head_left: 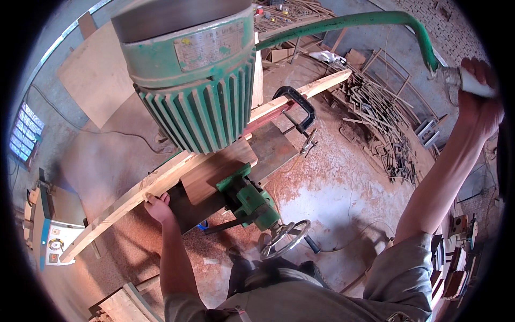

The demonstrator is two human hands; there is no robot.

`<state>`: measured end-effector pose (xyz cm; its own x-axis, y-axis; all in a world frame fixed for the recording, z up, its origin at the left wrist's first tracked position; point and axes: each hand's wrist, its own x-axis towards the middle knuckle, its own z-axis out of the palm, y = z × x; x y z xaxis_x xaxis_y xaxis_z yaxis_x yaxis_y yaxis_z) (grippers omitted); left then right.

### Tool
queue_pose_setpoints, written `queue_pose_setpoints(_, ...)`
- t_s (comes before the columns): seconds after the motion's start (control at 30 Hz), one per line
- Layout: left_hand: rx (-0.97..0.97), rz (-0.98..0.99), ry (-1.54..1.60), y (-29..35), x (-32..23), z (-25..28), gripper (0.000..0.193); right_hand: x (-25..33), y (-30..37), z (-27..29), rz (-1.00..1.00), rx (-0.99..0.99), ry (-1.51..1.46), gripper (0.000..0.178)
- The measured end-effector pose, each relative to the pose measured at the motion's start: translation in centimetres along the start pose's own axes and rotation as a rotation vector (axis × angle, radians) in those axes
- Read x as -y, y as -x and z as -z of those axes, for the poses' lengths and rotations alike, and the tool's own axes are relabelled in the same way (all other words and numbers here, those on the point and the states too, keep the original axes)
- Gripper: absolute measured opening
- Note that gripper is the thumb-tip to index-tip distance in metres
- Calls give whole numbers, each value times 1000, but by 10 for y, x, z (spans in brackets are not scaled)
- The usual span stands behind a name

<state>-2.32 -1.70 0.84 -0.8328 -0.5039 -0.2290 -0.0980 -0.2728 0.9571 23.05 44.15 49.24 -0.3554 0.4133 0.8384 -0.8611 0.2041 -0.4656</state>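
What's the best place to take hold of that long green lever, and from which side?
Probably the pale grip at its outer end, coming from the right. The lever curves well clear of the motor and bends downward before that end, leaving room to wrap around it. The right hand is closed there.

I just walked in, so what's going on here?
A person stands before a big green ribbed motor. The right hand grips the end of a curved green lever, and the left hand is at the near edge of a long wooden beam. A black clamp sits at the beam farther along, and a brown wooden block lies on its near side.
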Motion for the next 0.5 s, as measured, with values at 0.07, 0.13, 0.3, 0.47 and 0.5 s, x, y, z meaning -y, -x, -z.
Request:
queue_pose_setpoints(0.07,8,-8,-5,0,1,0,45,4,11,5,-35,-18,-65,40)
queue_pose_setpoints(0.13,23,-11,-1,2,0,0,45,8,16,26,-30,36,-51,34)
queue_pose_setpoints(0.3,11,-19,-12,4,-3,0,46,15,55,24,-8,-172,-97,43)
queue_pose_setpoints(0.47,-3,-15,-22,8,-6,-2,46,14,80,56,-55,-36,-224,43)
queue_pose_setpoints(0.5,1,-13,-23,8,-6,-1,46,15,87,57,-40,-135,-167,44)
